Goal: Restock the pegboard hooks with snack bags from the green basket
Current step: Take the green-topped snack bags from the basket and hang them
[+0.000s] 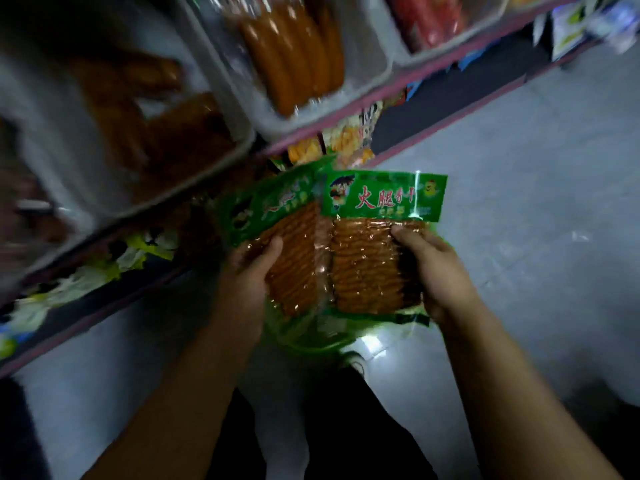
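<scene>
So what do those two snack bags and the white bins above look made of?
Right snack bag and left snack bag: glossy clear plastic film, judging by glare and visible orange contents, with printed green headers. White bins: probably smooth moulded plastic, though blur leaves that uncertain.

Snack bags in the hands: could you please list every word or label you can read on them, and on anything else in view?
"火腿香干" in red on the green header of the right snack bag, held by the right hand.
Smaller print under it: too small to read.
Left snack bag, held by the left hand: red lettering blurred, unreadable.
Shelf packets behind: print blurred, unreadable.
</scene>
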The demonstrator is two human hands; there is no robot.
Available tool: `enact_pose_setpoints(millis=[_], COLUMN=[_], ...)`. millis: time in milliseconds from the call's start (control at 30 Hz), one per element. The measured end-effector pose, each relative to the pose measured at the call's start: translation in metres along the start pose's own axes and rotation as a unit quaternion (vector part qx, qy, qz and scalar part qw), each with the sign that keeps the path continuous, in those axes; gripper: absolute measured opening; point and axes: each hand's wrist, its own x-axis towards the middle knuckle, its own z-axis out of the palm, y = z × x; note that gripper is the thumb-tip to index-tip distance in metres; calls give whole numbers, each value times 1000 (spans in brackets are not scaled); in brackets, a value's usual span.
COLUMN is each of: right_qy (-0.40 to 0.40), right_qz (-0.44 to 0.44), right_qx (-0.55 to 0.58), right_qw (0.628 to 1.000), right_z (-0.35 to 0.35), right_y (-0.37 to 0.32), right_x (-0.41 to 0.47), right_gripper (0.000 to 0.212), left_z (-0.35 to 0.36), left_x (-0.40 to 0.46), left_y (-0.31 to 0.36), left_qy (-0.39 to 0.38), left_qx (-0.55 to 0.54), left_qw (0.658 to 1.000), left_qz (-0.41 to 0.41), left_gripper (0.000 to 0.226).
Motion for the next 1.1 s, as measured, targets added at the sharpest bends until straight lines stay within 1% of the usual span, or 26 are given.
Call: enact_pose_setpoints(millis=[33, 133, 267, 367, 467, 500, 533, 567, 633, 700, 800, 867, 933, 1000, 1100], right_qy=[-7, -43, -125, -199, -262, -281, -300, -320, -361, -394, -392, -354, -316, -301, -304], right_qz=[-3, -23, -51, -107, -192, -222, -251, -273, -304, -340, -398, -449, -488, -516, -553], right_qx=[1, 5, 49, 58, 42, 38, 38, 43, 52, 58, 29, -1, -9, -15, -29], right_qw=[1000, 999, 990, 972, 945, 933, 920, 906, 880, 852, 829, 820, 814, 802, 775], right_z=[4, 21, 55, 91, 131, 143, 153, 162, 176, 192, 214, 228, 240, 251, 268], right_y=[-28, -117, -225, -295, -353, -371, -388, -402, -427, -451, -483, -501, -517, -532, -552], right_x=[-29, -114, -212, -267, -312, -326, -340, -353, -373, -391, -411, -418, -423, -428, -435], right_gripper=[11, 10, 8, 8, 29, 30, 26, 23, 22, 20, 19, 26, 34, 33, 31], left_z=[-3, -13, -26, -45, -67, -74, -80, -85, -93, -101, -110, -113, -117, -122, -131], left_x=[-25, -97, -184, -239, -285, -299, -312, -323, -339, -351, -360, -363, -363, -359, -356], left_y=[32, 131, 260, 343, 411, 430, 447, 464, 492, 520, 558, 580, 601, 623, 656], left_qy=[18, 73, 96, 125, 148, 154, 156, 154, 133, 114, 62, 17, -17, -39, -62], left_qx=[15, 46, 33, 11, 28, 27, 16, -1, -43, -72, -87, -86, -77, -73, -50], left_qw=[1000, 993, 980, 959, 917, 901, 888, 880, 878, 871, 863, 860, 856, 857, 866], left_qz=[19, 76, 169, 253, 370, 405, 432, 449, 458, 471, 494, 503, 511, 509, 493], left_gripper=[34, 9, 26, 25, 21, 21, 20, 19, 29, 29, 26, 24, 27, 38, 69])
